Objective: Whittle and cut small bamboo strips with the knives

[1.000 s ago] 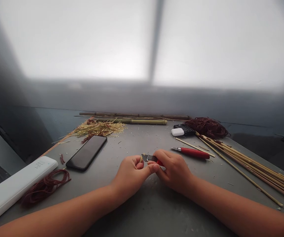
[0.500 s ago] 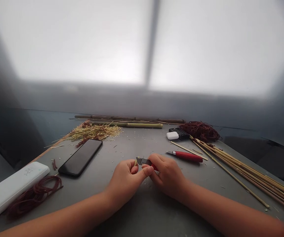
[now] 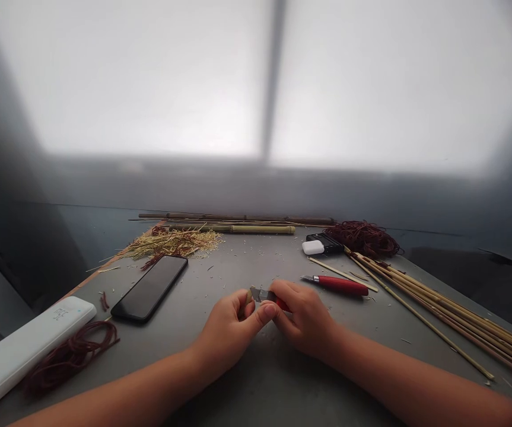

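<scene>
In my right hand (image 3: 302, 314) is a red-handled utility knife (image 3: 261, 294), its short grey blade pointing left. My left hand (image 3: 233, 320) is closed on a small greenish bamboo piece (image 3: 247, 296), mostly hidden by the fingers. The blade's tip meets or nearly meets that piece. My left thumb reaches across and presses near the knife, below the blade. To the right of my hands lies a second knife with a red handle (image 3: 342, 285), its small blade facing left.
Left are a black phone (image 3: 149, 289), a white device with a digital display (image 3: 37, 338) and brown cord (image 3: 71, 359). Behind lie pale shavings (image 3: 180, 242) and bamboo poles (image 3: 260, 229). Right are bamboo sticks (image 3: 442, 308), a cord heap (image 3: 366, 238) and a white case (image 3: 313, 247).
The camera view has shifted slightly, so the table's things sit a little lower and to the right. The blade and the bamboo piece have turned slightly between my hands; both grips stay.
</scene>
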`<state>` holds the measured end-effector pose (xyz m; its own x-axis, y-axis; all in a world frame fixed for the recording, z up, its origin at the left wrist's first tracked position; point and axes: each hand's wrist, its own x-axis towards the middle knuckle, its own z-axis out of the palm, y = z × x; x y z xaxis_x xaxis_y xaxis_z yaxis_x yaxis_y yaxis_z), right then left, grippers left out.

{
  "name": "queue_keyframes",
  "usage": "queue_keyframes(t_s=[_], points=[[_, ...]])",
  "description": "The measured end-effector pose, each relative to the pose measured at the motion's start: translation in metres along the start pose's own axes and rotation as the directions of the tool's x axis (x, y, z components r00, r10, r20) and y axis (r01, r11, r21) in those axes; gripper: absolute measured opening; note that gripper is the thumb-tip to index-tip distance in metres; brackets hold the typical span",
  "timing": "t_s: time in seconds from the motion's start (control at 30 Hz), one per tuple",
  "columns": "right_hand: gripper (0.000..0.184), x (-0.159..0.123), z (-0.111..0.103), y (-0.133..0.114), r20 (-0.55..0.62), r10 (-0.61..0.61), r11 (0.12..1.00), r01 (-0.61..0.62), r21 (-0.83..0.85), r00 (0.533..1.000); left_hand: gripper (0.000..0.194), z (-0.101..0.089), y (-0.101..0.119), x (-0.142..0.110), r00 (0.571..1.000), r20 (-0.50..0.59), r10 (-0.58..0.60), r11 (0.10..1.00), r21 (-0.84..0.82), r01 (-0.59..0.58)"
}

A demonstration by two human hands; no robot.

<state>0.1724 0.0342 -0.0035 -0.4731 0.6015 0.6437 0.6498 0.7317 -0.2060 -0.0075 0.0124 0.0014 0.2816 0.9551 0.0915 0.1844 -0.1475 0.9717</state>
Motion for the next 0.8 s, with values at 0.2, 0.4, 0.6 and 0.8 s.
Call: queue_keyframes(t_s=[0.2, 0.4, 0.6, 0.8], points=[[0.03, 0.0006, -0.0011, -0.0018, 0.077, -0.052, 0.994, 0.044, 0.099, 0.996, 0.054, 0.0004, -0.003, -0.0031, 0.997, 0.075, 0.029, 0.999, 0.024, -0.031], [0.029, 0.0007, -0.0024, -0.0018, 0.088, -0.069, 0.988, 0.056, 0.143, 0.994, 0.054, 0.0004, -0.0023, -0.0039, 0.995, 0.091, 0.036, 0.997, 0.062, -0.042], [0.031, 0.0007, -0.0037, -0.0011, 0.11, -0.069, 0.982, 0.048, 0.181, 0.992, 0.057, -0.0002, -0.008, -0.0025, 0.995, 0.083, 0.059, 0.996, 0.058, -0.064], [0.034, 0.0, -0.0031, -0.0001, 0.115, -0.07, 0.98, 0.046, 0.193, 0.991, 0.056, -0.0008, -0.0079, -0.0044, 0.996, 0.065, 0.06, 0.994, 0.091, -0.066]])
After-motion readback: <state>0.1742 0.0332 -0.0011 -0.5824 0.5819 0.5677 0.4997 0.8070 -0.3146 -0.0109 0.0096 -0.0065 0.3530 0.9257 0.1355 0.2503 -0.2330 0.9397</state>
